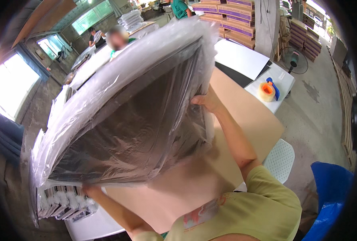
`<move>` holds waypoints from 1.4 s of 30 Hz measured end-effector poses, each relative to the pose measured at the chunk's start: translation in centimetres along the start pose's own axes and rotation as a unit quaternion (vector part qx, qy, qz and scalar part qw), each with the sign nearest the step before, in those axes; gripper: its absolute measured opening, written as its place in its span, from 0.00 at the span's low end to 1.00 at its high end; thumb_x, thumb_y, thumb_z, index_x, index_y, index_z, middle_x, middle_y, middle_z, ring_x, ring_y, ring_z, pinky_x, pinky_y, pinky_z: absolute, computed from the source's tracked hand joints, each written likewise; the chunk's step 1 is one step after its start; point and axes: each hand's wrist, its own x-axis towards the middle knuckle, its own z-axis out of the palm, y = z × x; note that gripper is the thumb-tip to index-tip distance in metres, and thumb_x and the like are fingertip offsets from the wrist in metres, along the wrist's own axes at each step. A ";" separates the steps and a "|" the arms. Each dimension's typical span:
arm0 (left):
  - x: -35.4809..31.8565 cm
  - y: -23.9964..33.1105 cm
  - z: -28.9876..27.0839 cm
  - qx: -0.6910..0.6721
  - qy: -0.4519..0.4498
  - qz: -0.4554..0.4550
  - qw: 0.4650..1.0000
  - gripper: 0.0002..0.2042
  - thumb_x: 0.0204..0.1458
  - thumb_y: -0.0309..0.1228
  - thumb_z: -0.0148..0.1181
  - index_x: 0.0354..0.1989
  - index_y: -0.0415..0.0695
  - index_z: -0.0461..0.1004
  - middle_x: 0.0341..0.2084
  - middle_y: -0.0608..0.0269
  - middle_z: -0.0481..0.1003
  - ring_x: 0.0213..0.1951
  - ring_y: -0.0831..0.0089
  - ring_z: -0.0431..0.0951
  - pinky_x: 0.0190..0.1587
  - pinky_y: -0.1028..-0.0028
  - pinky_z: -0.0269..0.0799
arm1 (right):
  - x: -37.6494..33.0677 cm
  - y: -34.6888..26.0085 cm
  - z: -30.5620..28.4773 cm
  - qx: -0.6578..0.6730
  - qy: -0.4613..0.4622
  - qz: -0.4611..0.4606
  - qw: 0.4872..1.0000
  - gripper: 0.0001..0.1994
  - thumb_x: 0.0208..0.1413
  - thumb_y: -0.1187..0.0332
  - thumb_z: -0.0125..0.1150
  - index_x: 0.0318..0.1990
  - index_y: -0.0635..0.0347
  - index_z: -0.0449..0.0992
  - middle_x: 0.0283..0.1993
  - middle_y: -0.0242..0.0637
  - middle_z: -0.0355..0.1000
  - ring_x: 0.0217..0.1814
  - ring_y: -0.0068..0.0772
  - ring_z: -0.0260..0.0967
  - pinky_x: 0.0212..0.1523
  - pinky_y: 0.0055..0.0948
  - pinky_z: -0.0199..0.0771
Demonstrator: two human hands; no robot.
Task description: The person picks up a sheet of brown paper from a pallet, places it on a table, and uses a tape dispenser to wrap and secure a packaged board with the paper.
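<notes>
A large flat dark panel wrapped in a clear plastic bag point(130, 108) is lifted up and tilted in front of me, filling the middle of the view. My right hand point(207, 100) grips its right edge through the plastic. My left hand point(91, 189) holds its lower left corner from beneath. Under the panel lies a brown cardboard sheet point(246, 116) on the table.
A stack of wrapped panels point(62, 203) sits at the lower left. A tape dispenser with an orange roll point(268, 91) rests on a white table. Stacked cardboard boxes point(230, 16) and a floor fan point(294, 60) stand behind. Other people point(118, 38) work farther back. A blue bag point(331, 193) is at the right.
</notes>
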 end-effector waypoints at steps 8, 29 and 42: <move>1.6 0.1 5.0 0.090 0.041 -0.053 0.994 0.40 0.36 0.44 0.66 0.58 0.43 0.53 0.54 0.56 0.58 0.52 0.59 0.62 0.52 0.58 0.65 | -14.3 12.7 -5.1 -0.477 -0.275 0.220 0.805 0.31 0.33 0.73 0.66 0.52 0.64 0.65 0.54 0.47 0.64 0.59 0.45 0.57 0.60 0.38 0.53; 1.0 -3.3 2.0 0.133 0.154 0.035 0.979 0.54 0.35 0.76 0.21 0.63 0.41 0.42 0.63 0.53 0.44 0.63 0.55 0.44 0.63 0.56 0.40 | 1.3 9.3 -3.1 0.134 -0.024 0.012 0.991 0.42 0.52 0.36 0.11 0.64 0.63 0.41 0.68 0.39 0.38 0.69 0.35 0.35 0.66 0.33 0.34; -0.7 -6.4 1.4 0.101 0.191 -0.179 0.960 0.36 0.51 0.58 0.33 0.59 0.40 0.53 0.56 0.55 0.58 0.54 0.58 0.60 0.57 0.63 0.54 | 2.0 8.5 -3.3 -0.119 -0.037 0.138 0.983 0.33 0.57 0.47 0.37 0.59 0.71 0.52 0.59 0.48 0.55 0.63 0.39 0.50 0.63 0.34 0.44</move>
